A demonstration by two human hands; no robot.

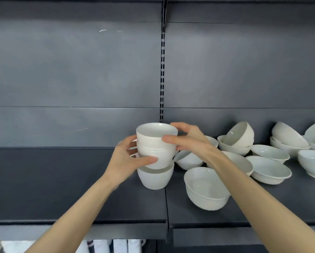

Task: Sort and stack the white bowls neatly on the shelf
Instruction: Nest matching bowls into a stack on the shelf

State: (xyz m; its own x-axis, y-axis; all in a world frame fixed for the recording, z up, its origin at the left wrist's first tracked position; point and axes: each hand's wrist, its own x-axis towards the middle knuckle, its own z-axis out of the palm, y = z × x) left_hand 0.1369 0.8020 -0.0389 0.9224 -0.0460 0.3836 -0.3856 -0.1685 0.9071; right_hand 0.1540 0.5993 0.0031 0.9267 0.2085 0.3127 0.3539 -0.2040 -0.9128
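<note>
A stack of three small white bowls [155,143] stands at the middle of the dark shelf [61,179]. My left hand [129,157] grips the stack's left side, thumb across the middle bowl. My right hand [187,137] holds the top bowl, thumb on its front and fingers behind its rim. The bottom bowl [155,177] rests on the shelf. To the right lie several loose white bowls: a deep one [206,189] near the front, a tilted one [187,158] behind my right wrist, and shallow ones [270,168] further right.
More white bowls lie jumbled at the far right [288,137], some tipped on their sides [239,134]. A slotted upright [162,70] divides the dark back panel. The shelf's left half holds nothing. Striped items [116,246] show on the level below.
</note>
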